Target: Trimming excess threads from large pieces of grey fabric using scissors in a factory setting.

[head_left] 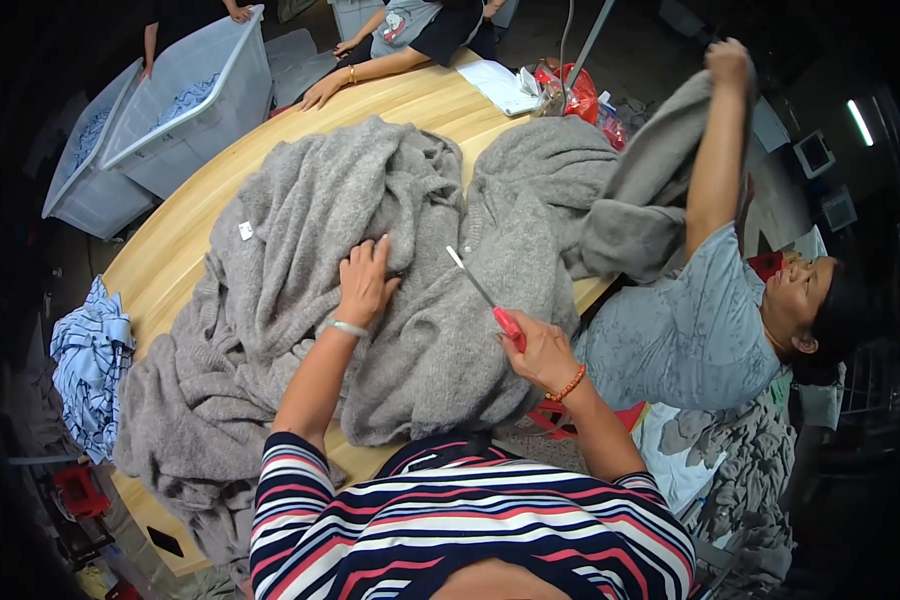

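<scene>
The left hand [365, 283] lies palm down on the grey knitted garment [370, 260], fingers spread and pressing into the folds near the middle of the pile; it grips nothing, only flattens the cloth. The right hand [535, 350] is closed around the red handle of a slim tool [482, 295] — its pale, narrow tip points up and to the left, over the knit and just beside the left hand's fingers. Whether the tip touches the cloth cannot be told.

The garment is heaped across the wooden table [170, 255], one part hanging over the near edge to the left. A small white tag [246, 231] sits on the knit, well apart from both hands.

Around the work: a co-worker in a grey shirt [690, 340] stands at the table's right edge and lifts another grey knit piece [650, 180] with a raised arm — it overlaps the right end of the pile. Another person's hand [320, 92] rests flat on the far edge of the table. Two pale plastic bins [170, 120] stand beyond the table on the left; a blue patterned cloth [90, 365] hangs beside the table's left edge. A red bag [575, 95] lies at the far end.
</scene>
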Tool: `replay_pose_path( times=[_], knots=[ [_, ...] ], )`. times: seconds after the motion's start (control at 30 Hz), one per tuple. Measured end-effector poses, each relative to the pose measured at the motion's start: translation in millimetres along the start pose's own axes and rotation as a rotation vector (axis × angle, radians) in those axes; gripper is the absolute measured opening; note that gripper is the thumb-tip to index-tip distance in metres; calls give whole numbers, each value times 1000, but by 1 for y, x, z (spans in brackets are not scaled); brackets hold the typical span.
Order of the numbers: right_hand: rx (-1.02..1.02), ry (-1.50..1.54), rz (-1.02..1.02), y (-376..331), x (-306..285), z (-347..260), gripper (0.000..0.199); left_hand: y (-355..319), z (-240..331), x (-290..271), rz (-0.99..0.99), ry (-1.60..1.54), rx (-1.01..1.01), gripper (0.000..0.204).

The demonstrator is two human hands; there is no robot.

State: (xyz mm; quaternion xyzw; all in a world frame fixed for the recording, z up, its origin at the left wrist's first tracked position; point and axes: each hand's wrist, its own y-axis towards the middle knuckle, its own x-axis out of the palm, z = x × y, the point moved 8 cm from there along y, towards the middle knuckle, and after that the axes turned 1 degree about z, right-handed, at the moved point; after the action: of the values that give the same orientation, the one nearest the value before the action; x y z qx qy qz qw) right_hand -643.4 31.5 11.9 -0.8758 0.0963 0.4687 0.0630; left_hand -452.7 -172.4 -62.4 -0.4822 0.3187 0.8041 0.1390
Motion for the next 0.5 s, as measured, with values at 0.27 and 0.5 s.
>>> replay_pose_path(
  times=[0.27,0.5],
  knots=[
    [-10,-132,-341,22,29,-25,26,-4,-80,84,-79,-1125,-616,26],
    [-58,-183,-394,40,38,-34,25,-26,-97,92,2,-1313,-731,22]
  ],
)
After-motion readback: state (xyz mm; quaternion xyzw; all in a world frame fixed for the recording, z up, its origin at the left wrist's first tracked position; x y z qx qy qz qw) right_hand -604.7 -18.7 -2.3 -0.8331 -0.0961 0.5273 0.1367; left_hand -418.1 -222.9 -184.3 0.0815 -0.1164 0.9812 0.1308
